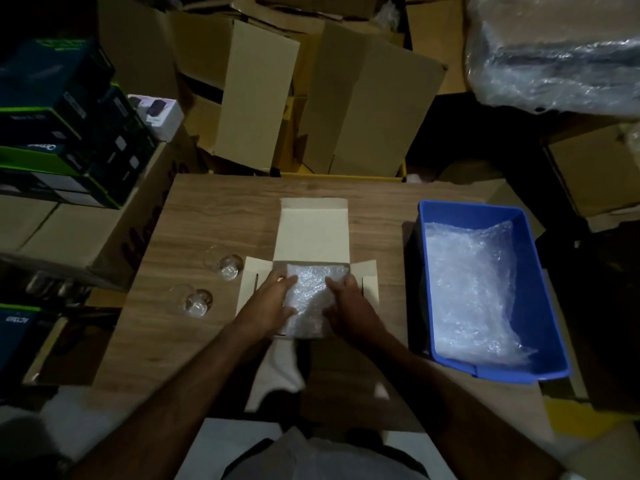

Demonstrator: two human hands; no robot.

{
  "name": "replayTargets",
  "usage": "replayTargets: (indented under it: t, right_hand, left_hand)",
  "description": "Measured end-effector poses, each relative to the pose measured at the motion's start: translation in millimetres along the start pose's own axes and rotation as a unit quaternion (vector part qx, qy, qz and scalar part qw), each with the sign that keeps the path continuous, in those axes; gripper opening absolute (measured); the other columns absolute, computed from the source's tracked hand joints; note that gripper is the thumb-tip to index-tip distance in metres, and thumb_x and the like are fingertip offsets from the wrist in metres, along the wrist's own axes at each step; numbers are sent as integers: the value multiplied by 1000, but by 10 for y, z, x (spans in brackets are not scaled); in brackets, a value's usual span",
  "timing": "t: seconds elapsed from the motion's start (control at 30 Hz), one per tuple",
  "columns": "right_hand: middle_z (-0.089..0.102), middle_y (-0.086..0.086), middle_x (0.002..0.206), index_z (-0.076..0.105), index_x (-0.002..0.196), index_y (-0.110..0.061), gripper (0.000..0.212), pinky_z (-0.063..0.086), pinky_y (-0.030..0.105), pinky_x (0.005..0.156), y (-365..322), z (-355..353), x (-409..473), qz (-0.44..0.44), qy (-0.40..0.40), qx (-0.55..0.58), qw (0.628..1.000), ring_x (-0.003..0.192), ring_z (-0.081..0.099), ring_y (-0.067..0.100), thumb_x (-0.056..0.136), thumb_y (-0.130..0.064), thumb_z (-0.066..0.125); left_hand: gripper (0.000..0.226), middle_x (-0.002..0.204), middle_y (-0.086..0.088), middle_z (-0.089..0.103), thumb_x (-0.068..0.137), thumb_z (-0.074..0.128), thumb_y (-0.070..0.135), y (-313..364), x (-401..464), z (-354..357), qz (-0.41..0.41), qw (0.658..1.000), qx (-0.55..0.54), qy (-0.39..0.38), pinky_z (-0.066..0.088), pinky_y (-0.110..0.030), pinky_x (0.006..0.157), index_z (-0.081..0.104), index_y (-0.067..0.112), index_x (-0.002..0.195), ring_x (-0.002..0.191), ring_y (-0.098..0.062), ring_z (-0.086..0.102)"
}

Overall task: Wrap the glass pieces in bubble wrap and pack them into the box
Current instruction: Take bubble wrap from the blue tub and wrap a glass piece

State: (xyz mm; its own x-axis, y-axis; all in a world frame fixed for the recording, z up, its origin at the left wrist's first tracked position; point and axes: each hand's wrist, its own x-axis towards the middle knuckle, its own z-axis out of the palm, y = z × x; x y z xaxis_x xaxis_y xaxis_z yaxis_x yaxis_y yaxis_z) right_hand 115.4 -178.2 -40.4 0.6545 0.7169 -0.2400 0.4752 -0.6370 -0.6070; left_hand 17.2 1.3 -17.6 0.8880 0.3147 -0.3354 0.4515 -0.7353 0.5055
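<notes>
Our left hand (277,299) and right hand (349,303) grip bubble-wrapped bundle (310,296) in box (311,233); two glass pieces (230,266) on bench (207,216).

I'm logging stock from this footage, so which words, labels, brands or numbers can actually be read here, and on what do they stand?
None can be read with certainty.
Dark retail boxes, stacked left: white lettering, upside down and too blurred.
Large carton under them: big dark letters, partly cut off, unreadable.
Dark box, lower left: short white word, reversed and blurred.
White packing box, blue bin, bubble wrap: no print visible.
</notes>
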Motion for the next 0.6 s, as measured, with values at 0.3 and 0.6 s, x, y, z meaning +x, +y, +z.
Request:
replayTargets:
  t: [0.3,0.6]
  right_hand:
    - [33,30,154,26,152,6,59,41,40,109,-96,218,284,-17,-107,-198,974,138,44,38,102,-11,52]
    - [36,19,150,69,120,-7,27,51,44,97,-233,160,184,1,-29,-213,977,135,41,36,98,-20,58]
  left_hand:
    - [39,135,-12,49,94,62,9,129,266,95,16,952,299,-61,52,-40,91,55,10,132,112,-32,63]
    - [46,135,-10,44,87,71,27,9,222,257,44,947,317,17,42,-36,89,56,13,127,118,-27,48]
